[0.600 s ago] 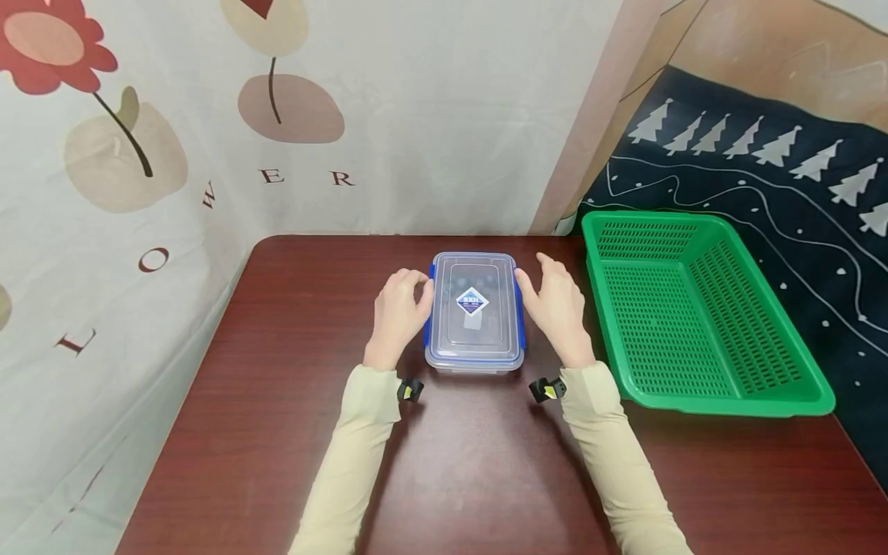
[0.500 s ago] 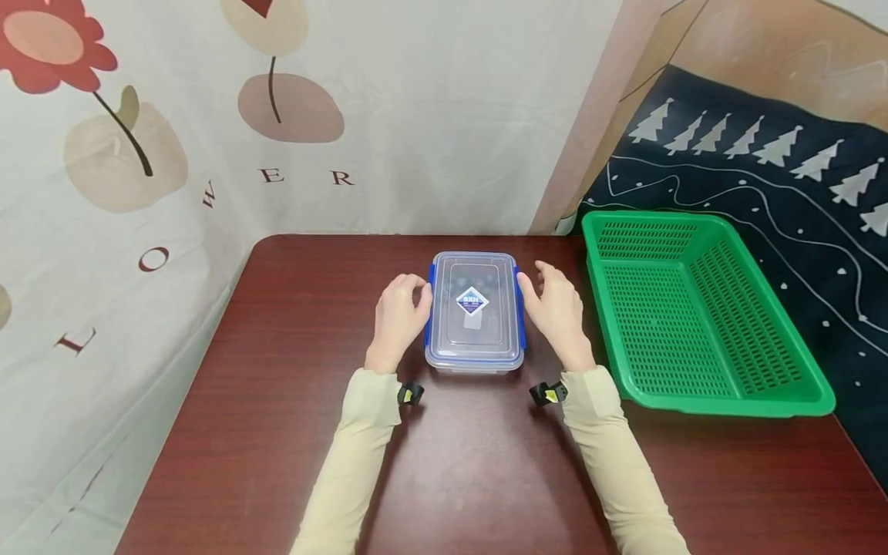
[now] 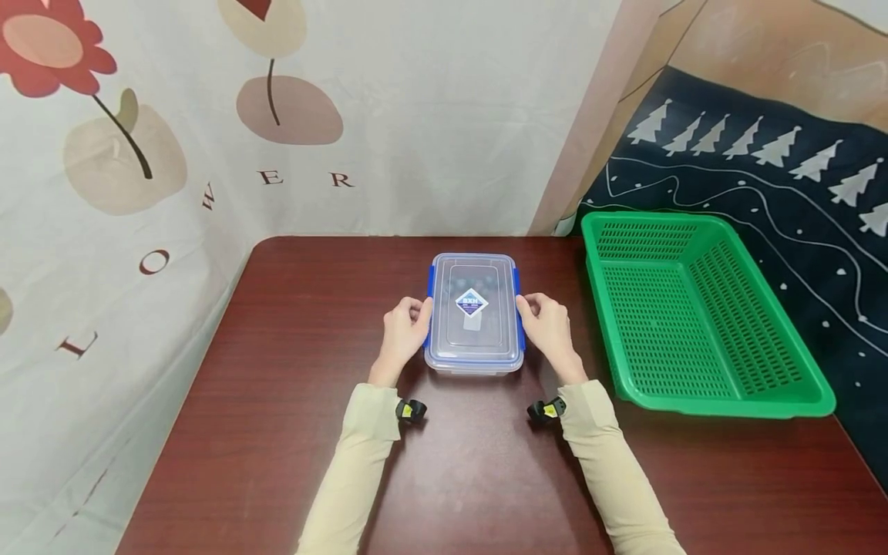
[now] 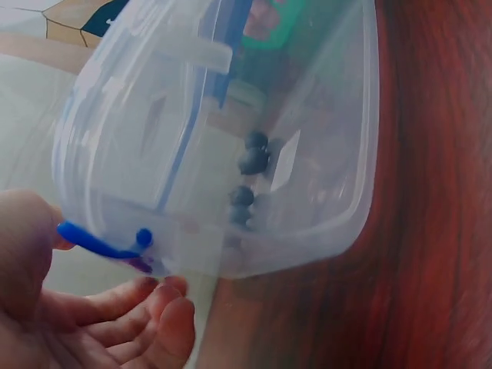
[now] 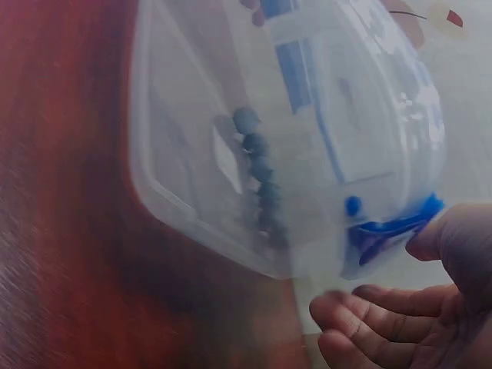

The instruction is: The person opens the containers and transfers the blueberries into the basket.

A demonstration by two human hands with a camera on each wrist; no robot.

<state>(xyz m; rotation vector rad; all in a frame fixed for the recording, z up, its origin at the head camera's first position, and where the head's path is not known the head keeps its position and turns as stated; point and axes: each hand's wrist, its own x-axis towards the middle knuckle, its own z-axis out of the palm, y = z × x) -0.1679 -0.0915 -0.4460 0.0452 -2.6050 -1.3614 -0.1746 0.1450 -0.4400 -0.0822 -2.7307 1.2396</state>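
Clear plastic lunch box (image 3: 475, 314) looks light, rigid and slick; left hand (image 3: 404, 333) and right hand (image 3: 548, 327) each pinch a blue side latch (image 4: 104, 242), likely the best purchase.

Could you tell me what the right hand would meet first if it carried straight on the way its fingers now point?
Most likely the blue side clip of the clear lidded box: the right hand already has its thumb on that clip, fingers curled beneath.
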